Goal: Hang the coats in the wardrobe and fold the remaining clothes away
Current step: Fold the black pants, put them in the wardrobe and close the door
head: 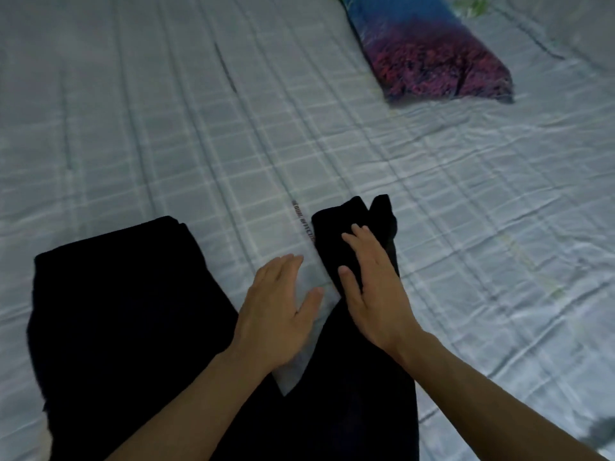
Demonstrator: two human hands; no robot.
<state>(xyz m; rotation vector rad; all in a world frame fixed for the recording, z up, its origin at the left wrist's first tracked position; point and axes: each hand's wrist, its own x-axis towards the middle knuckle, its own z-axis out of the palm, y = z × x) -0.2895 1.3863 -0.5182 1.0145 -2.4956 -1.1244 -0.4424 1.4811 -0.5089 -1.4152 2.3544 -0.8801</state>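
A pair of black trousers (126, 327) lies spread on the bed, one leg to the left and one leg running up to the right. My right hand (372, 287) lies flat with straight fingers on the right leg, near its far end. My left hand (283, 307) is flat too, fingers straight, over the strip of bedsheet that shows between the two legs, its heel at the edge of the black cloth. Neither hand grips anything.
The bed is covered with a pale blue checked sheet (166, 111), wrinkled at the right. A blue and purple pillow (429, 51) lies at the far right of the bed.
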